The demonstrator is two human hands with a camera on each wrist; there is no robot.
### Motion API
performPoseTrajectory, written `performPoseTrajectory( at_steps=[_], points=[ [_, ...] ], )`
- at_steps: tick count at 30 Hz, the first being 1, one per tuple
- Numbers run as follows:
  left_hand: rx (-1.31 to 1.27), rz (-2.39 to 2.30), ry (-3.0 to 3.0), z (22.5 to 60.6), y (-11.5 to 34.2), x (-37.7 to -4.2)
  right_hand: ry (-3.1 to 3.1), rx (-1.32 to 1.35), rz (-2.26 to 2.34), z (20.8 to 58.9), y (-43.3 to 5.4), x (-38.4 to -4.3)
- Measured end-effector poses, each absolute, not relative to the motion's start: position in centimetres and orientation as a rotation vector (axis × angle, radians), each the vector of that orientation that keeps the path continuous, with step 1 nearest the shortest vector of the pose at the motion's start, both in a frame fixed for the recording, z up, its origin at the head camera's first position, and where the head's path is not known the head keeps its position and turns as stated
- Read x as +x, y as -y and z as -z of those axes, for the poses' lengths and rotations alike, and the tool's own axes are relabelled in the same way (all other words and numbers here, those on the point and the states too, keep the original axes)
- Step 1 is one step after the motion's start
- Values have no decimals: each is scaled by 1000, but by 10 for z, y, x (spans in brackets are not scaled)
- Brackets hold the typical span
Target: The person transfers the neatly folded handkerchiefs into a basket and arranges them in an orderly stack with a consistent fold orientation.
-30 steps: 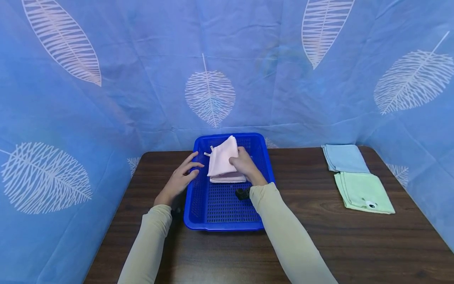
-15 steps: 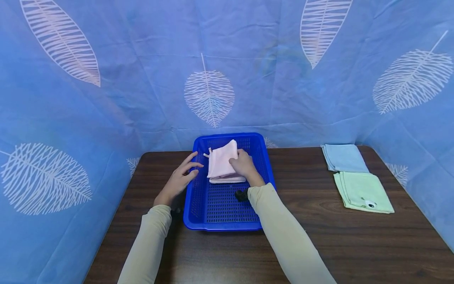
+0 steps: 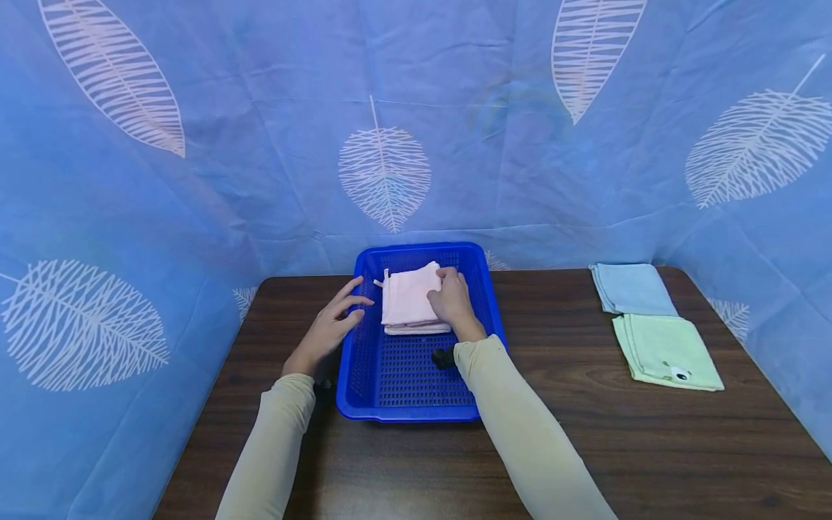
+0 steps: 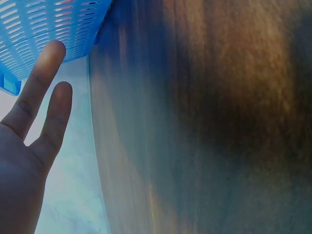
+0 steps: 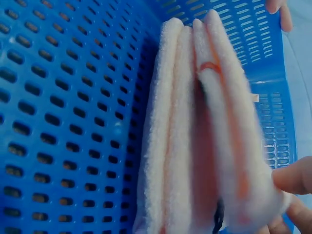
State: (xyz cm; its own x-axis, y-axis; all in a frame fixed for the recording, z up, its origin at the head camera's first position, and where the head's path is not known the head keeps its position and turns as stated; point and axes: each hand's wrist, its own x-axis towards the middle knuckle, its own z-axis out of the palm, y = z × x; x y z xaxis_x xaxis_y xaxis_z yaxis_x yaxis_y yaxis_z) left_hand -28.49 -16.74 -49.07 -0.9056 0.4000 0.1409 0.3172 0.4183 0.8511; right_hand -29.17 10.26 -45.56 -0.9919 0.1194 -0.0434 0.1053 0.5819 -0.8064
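Note:
A folded pink towel [image 3: 409,295] with small white loops at its upper left corner lies on another pink folded layer [image 3: 416,328] inside the blue basket [image 3: 422,415]. At its right edge my right hand [image 3: 455,300] pinches the upper towel's edge. Seen from the right wrist, thumb and fingers [image 5: 295,176] are at a corner of the pale folds [image 5: 239,126], whose layers stand slightly apart. My left hand [image 3: 331,328] has its fingers spread at the basket's left rim. In the left wrist view, two straight fingers [image 4: 41,80] show near the perforated basket wall.
On the brown table [image 3: 403,477], a folded light blue towel [image 3: 633,289] lies at the back right. A folded green towel [image 3: 669,350] with an animal face lies in front of it. Blue leaf-patterned cloth [image 3: 455,166] hangs behind the table and at its sides.
The upper pink towel's raised far corner has come down and its top lies flatter and squarer. My right hand has shifted slightly to the right. The left hand stays put.

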Motion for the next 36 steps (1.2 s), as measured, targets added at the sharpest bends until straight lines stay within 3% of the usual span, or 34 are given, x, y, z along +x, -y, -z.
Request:
performPoseTrajectory(
  at_steps=[23, 36],
  points=[
    [630, -1508, -2556, 490, 165, -288, 2950, -149, -1056, 463, -109, -295],
    [584, -1489, -2544, 463, 160, -268, 2988, -133, -1013, 452, -100, -287]
  ],
)
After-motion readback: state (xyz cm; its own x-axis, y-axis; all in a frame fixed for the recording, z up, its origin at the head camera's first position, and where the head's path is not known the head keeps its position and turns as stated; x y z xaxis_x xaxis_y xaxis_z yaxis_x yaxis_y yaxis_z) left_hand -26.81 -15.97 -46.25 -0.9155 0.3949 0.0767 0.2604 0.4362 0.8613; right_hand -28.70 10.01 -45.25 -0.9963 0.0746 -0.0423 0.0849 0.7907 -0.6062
